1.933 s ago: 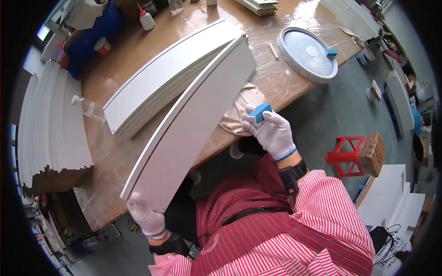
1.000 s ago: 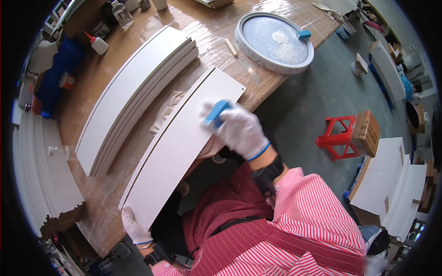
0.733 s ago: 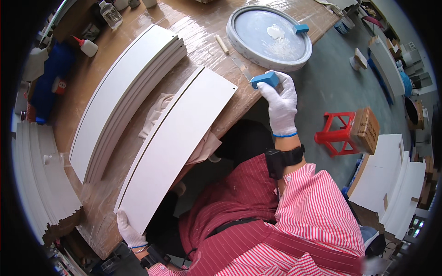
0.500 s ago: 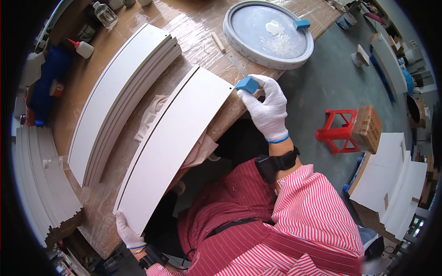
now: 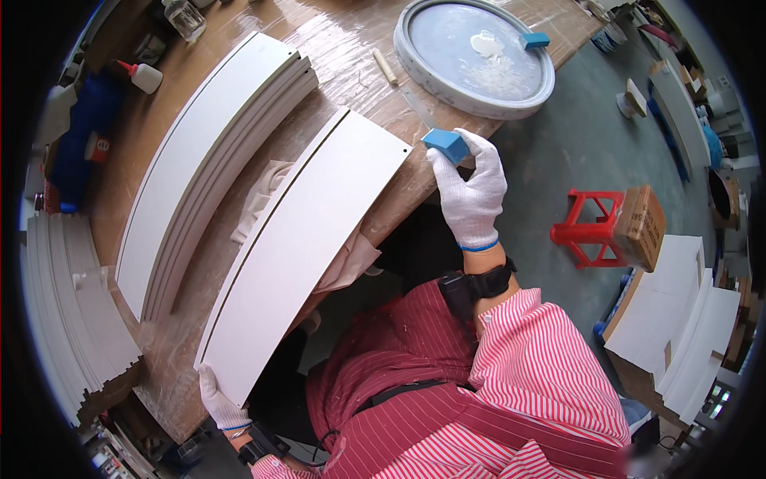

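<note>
My right hand, in a white glove, grips a small blue sponge block just off the far right corner of a long white panel. That panel lies slanted over a beige cloth at the wooden table's near edge. My left hand, also gloved, holds the panel's near lower end. A stack of similar white panels lies beside it to the left.
A round grey lid with a white glue blob and a second blue sponge sits at the table's far right. A glue bottle and jar stand far left. More white panels pile left. A red stool with a cardboard box stands on the floor.
My right hand swept the blue sponge over the panel's far end, out toward the grey lid, and back to the panel's corner. The panel settled flatter on the table.
</note>
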A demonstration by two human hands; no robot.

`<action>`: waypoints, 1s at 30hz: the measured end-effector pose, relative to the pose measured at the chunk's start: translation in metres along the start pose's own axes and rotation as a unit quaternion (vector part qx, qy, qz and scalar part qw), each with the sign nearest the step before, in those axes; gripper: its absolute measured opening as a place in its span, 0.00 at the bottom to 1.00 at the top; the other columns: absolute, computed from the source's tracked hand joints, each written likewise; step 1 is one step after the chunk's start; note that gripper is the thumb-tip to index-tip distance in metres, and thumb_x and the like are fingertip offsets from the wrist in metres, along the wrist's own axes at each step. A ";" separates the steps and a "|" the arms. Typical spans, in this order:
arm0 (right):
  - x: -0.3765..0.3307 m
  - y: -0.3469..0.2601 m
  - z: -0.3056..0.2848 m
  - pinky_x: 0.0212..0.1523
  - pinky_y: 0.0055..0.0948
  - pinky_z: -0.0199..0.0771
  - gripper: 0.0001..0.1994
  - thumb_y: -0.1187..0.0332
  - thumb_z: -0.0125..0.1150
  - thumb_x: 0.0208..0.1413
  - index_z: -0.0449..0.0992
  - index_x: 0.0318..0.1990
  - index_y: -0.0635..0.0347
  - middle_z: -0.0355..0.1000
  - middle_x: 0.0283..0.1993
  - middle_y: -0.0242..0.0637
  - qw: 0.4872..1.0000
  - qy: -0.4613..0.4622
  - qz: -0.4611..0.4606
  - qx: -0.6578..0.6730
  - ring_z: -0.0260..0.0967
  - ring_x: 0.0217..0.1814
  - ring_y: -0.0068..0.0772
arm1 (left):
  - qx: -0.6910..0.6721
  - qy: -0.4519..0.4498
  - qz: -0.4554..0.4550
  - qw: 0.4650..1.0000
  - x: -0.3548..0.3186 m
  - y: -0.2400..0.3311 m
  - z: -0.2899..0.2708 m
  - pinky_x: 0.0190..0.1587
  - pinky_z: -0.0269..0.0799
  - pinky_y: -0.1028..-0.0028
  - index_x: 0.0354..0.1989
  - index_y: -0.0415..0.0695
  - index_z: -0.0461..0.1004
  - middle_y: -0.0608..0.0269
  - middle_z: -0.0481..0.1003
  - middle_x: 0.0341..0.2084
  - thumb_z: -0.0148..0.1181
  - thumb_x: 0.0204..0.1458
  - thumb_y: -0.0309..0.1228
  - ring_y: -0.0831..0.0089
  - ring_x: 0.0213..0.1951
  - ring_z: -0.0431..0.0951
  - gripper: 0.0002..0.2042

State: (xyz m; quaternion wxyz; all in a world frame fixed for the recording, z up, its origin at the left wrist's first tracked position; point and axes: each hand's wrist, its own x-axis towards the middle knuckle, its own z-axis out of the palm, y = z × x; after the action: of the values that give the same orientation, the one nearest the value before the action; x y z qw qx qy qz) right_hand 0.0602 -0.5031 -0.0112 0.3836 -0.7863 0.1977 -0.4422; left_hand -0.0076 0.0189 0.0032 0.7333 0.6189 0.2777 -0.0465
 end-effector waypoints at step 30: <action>0.012 -0.008 0.000 0.47 0.39 0.73 0.18 0.73 0.75 0.44 0.78 0.45 0.59 0.76 0.41 0.39 0.980 -0.045 -0.177 -0.077 0.74 0.44 0.44 | -0.023 0.037 0.039 0.998 -0.006 -0.013 0.001 0.54 0.78 0.68 0.57 0.36 0.72 0.54 0.77 0.51 0.59 0.63 0.37 0.66 0.50 0.79 0.20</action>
State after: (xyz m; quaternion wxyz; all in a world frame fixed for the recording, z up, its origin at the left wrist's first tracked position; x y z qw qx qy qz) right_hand 0.0658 -0.5059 0.0012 0.2460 -0.8554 0.0715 -0.4502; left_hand -0.0177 0.0129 -0.0058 0.7381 0.6134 0.2809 0.0116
